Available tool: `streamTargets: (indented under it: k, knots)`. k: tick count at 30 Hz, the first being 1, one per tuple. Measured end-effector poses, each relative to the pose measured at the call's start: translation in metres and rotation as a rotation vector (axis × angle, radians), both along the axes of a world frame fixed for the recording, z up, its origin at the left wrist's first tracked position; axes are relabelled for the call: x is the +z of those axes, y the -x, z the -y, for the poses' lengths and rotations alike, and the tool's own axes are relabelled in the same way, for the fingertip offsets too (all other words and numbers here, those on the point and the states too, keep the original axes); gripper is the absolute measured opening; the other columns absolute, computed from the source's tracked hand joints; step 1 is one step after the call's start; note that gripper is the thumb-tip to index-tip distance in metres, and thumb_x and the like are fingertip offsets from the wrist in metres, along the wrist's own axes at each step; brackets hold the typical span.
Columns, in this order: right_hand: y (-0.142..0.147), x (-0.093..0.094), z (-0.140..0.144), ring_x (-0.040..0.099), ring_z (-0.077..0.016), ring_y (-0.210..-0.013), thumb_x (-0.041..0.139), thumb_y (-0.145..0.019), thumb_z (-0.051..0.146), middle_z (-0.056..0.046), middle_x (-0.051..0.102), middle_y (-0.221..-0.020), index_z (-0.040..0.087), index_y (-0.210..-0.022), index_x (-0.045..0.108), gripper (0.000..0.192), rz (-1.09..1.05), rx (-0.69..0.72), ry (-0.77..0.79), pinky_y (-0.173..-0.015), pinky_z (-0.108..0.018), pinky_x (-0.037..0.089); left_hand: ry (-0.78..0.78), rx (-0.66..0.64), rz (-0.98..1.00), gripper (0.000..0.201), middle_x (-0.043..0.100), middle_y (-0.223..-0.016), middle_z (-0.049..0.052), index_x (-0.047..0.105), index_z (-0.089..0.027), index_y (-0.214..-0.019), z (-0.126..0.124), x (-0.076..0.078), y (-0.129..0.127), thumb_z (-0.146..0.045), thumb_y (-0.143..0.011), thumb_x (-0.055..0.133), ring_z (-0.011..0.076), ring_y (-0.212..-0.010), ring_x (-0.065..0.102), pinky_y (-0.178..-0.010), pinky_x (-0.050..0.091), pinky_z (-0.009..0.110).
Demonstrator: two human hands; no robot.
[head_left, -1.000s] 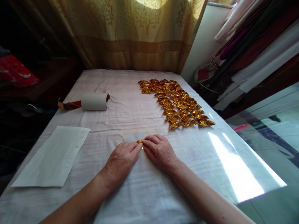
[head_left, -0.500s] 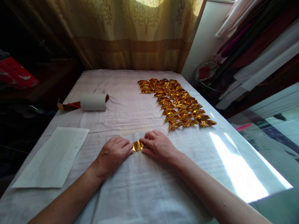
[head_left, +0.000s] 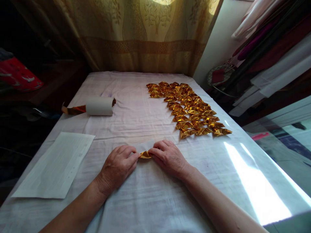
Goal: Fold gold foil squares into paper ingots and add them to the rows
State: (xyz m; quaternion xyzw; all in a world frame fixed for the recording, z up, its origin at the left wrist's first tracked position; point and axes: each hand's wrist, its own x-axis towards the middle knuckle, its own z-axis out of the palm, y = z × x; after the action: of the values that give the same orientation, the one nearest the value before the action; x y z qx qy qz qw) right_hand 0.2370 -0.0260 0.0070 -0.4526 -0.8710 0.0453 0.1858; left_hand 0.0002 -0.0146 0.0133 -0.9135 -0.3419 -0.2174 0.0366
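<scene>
A small piece of gold foil paper (head_left: 145,155) is pinched at both ends near the middle of the cloth-covered table. My left hand (head_left: 120,161) grips its left end between thumb and fingers. The right end is held by my right hand (head_left: 168,157), fingers closed on it. Its visible middle looks narrow and creased, with the ends hidden under my fingertips. Beyond my right hand lie several folded gold foil ingots (head_left: 194,108), set close together in rows.
At the left, a pale cardboard tube (head_left: 99,106) lies with gold foil sticking out of both ends. Closer in is a sheet of white paper (head_left: 55,166). A curtain (head_left: 145,42) hangs behind the table (head_left: 131,119); clothes (head_left: 279,64) hang at the right.
The gold foil paper went from a flat, wider rectangle to a narrow folded strip between my fingers. Both hands keep hold of it. The whole view has shifted slightly.
</scene>
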Motion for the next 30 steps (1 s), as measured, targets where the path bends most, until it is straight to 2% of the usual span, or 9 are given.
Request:
streamTargets:
  k: [7,14,22,27,30]
  knots:
    - [0.005,0.0,0.001,0.055,-0.0188,-0.087,0.052,-0.098,0.024,-0.005,0.065,-0.092,0.02,-0.095,0.068,0.017,-0.101,-0.049,0.108,-0.08,-0.032,0.039,0.171,0.035,0.066,0.019,0.069,-0.086,0.002,0.065,-0.021,-0.096,0.004,-0.003,0.0,-0.021,-0.097,0.046,0.0193,-0.082,0.06,-0.076,0.044,0.034]
    - [0.011,0.005,-0.008,0.054,-0.0183,-0.081,0.053,-0.097,0.023,-0.004,0.063,-0.086,0.02,-0.086,0.066,0.017,0.0,-0.103,0.166,-0.074,-0.032,0.036,0.226,0.106,0.083,0.018,0.068,-0.085,0.002,0.062,-0.021,-0.093,0.006,-0.003,-0.001,-0.026,-0.099,0.046,0.0204,-0.082,0.059,-0.077,0.042,0.035]
    - [0.016,-0.001,-0.013,0.06,-0.0191,-0.08,0.056,-0.096,0.025,-0.004,0.068,-0.085,0.021,-0.09,0.065,0.012,0.014,-0.198,0.144,-0.074,-0.032,0.036,0.19,0.248,0.03,0.013,0.066,-0.084,0.003,0.058,-0.02,-0.097,0.005,-0.002,-0.006,-0.026,-0.098,0.047,0.021,-0.077,0.06,-0.073,0.044,0.035]
    - [0.019,-0.008,-0.012,0.061,-0.019,-0.076,0.059,-0.094,0.024,-0.003,0.07,-0.084,0.02,-0.096,0.061,0.006,-0.08,-0.251,0.09,-0.072,-0.031,0.036,0.146,0.264,0.005,0.011,0.065,-0.083,0.004,0.057,-0.019,-0.102,0.004,-0.006,-0.007,-0.025,-0.097,0.05,0.0221,-0.076,0.059,-0.073,0.043,0.036]
    - [0.021,-0.012,-0.012,0.059,-0.0187,-0.073,0.058,-0.094,0.026,-0.003,0.068,-0.081,0.02,-0.093,0.061,0.007,-0.104,-0.275,0.051,-0.07,-0.031,0.036,0.144,0.259,-0.009,0.01,0.065,-0.084,0.004,0.057,-0.019,-0.102,0.004,-0.008,-0.006,-0.025,-0.096,0.051,0.0216,-0.076,0.059,-0.072,0.042,0.036]
